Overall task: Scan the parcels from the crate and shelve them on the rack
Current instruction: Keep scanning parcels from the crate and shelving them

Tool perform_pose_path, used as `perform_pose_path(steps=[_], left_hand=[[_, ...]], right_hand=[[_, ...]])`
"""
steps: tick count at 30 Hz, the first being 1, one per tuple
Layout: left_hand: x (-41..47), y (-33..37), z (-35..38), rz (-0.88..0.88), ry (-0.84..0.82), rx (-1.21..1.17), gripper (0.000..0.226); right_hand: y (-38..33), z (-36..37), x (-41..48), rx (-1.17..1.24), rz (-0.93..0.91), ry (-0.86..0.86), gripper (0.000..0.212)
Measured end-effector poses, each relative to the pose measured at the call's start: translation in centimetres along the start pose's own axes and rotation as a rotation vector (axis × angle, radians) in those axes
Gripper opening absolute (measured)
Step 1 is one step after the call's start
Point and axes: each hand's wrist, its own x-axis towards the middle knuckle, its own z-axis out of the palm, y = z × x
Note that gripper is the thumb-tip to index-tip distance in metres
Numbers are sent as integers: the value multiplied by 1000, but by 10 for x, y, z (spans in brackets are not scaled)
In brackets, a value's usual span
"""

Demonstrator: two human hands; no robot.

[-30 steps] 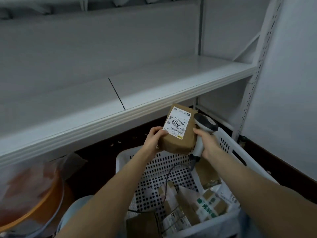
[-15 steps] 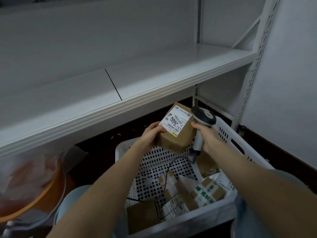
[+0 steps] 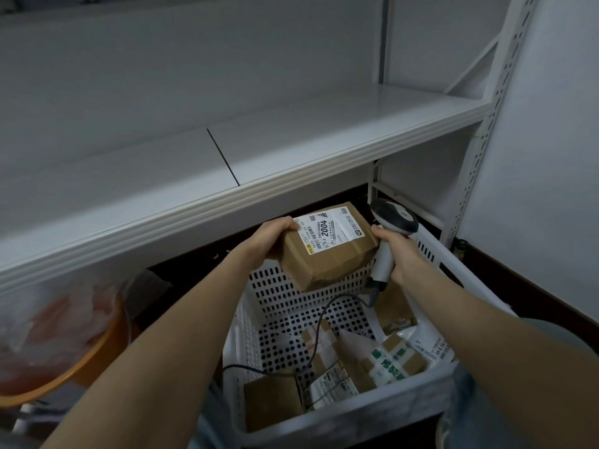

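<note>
My left hand (image 3: 270, 238) grips the left end of a brown cardboard parcel (image 3: 327, 254) with a white label reading 2004 on top, held above the white perforated crate (image 3: 278, 306). A grey barcode scanner (image 3: 393, 222) is gripped by its handle in my right hand (image 3: 400, 254), its head just right of the parcel; the index finger touches the parcel's right edge. The scanner's black cable drops into the crate. Several more parcels (image 3: 350, 361) lie on the crate floor. The white rack shelf (image 3: 291, 147) runs across just above the parcel.
An orange basin (image 3: 61, 351) covered with clear plastic stands on the floor at the lower left. The rack's perforated upright (image 3: 486, 157) rises at the right beside a white wall. Dark floor shows under the shelf behind the crate.
The parcel has turned flatter, its label now facing up and rotated, and it sits a little lower above the crate. The scanner stays beside its right end.
</note>
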Motion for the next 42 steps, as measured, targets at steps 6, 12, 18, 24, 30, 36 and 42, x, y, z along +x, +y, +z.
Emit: perform_pose_path(steps=[6, 12, 18, 24, 30, 36, 42], left_hand=[[-13, 23, -16, 84, -45, 6, 17], [-21, 31, -4, 59, 165, -205, 51], [-25, 31, -14, -106, -16, -28, 73], [-23, 44, -19, 7, 27, 177, 51], [-12, 49, -3, -38, 125, 57, 61], [-11, 56, 24, 37, 536, -212, 50], [-14, 44, 40, 202, 461, -397, 65]], right_hand=[[-11, 4, -15, 7, 39, -87, 20], [-5, 14, -30, -11, 71, -77, 20], [1, 9, -33, -12, 76, -50, 22], [-6, 1, -26, 5, 57, -56, 37], [6, -1, -32, 61, 210, -186, 13], [20, -1, -31, 74, 262, -162, 18], [19, -3, -27, 107, 258, -99, 27]])
